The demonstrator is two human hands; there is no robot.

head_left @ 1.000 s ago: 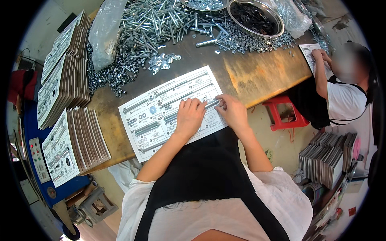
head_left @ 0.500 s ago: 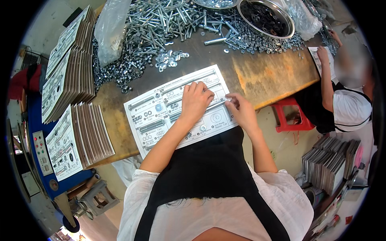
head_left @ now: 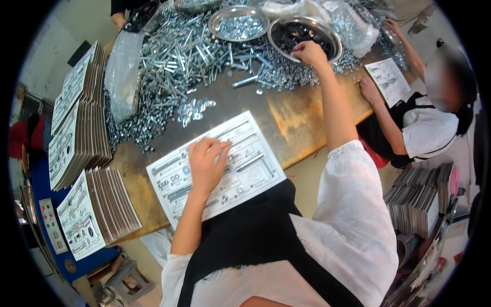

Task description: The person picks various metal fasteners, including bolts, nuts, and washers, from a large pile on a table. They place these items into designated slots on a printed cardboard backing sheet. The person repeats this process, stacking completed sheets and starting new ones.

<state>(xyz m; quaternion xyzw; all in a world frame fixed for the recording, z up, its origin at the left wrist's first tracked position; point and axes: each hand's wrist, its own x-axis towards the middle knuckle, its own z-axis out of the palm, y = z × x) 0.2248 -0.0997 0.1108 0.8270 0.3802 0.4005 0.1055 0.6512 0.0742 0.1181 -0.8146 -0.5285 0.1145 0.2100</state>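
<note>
A white printed card (head_left: 269,171) with hardware drawings lies slanted at the table's near edge. Metal parts are on it, among them a long bolt (head_left: 249,162) and a round silver piece (head_left: 240,189). Over the card's middle, my left hand (head_left: 206,162) has its fingers curled; anything within them is hidden. My right hand (head_left: 310,52) reaches far right into a steel bowl (head_left: 335,40) of black washers (head_left: 299,34), thumb and fingers pinched together at the bowl's near side. What lies between those fingertips is too small to make out.
Loose bolts (head_left: 192,53) and nuts (head_left: 135,130) heap across the table, with flat washers (head_left: 193,110) nearby. Another bowl (head_left: 239,38) holds silver pieces. Stacked cards (head_left: 115,204) stand left. At right, a co-worker (head_left: 429,128) has a card (head_left: 387,82); another person's hand (head_left: 118,20) shows far left.
My right hand has left the long bolt on the card and moved up to the bowl of black washers. My left hand stays over the card. The whole view has shifted.
</note>
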